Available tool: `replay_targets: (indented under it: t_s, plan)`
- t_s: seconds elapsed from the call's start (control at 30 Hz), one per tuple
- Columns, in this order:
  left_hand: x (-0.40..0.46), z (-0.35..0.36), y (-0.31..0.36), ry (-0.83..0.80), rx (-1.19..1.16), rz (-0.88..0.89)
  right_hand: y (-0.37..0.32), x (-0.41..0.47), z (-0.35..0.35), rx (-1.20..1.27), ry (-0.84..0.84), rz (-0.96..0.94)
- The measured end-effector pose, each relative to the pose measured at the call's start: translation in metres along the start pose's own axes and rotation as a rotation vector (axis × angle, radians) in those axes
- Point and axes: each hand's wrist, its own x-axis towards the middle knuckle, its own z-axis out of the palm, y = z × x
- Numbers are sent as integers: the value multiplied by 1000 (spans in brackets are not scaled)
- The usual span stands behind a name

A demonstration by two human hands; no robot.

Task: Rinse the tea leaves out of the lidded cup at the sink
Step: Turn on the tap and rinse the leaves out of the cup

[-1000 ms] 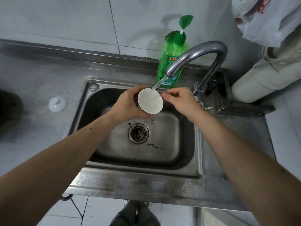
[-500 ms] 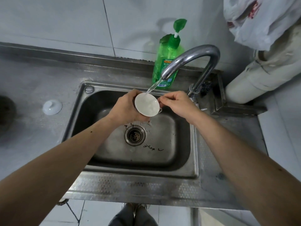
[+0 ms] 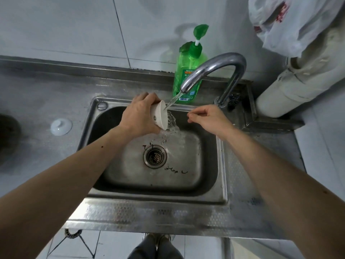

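The small white ceramic cup (image 3: 160, 116) is tipped on its side over the basin, mouth facing right, and the thin stream of tap water (image 3: 172, 101) strikes its rim and spills out in a sheet below; the left hand (image 3: 140, 116) is wrapped round the cup's body, gripping it firm; the right hand (image 3: 207, 118) hangs just beside it, apart from the cup, fingers loosely curled and pinched on nothing I can see; dark tea leaves (image 3: 175, 170) lie scattered on the floor of the stainless steel sink (image 3: 212, 156), some by the round drain strainer (image 3: 155, 156); the curved chrome tap (image 3: 220, 62) arches overhead, a green pump bottle of dish soap (image 3: 188, 71) behind it; the round white lid (image 3: 61, 126) sits on the grey tabletop (image 3: 46, 94), well left.
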Motion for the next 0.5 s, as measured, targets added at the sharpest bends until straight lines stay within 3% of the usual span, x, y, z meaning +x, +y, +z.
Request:
replay_targets:
  t_s: [0.3, 0.5]
  plan:
    - [-5, 1, -6, 19, 157, -67, 4, 0, 2, -50, 15, 11]
    - [-10, 9, -8, 28, -179, -159, 19, -9, -9, -306, 81, 180]
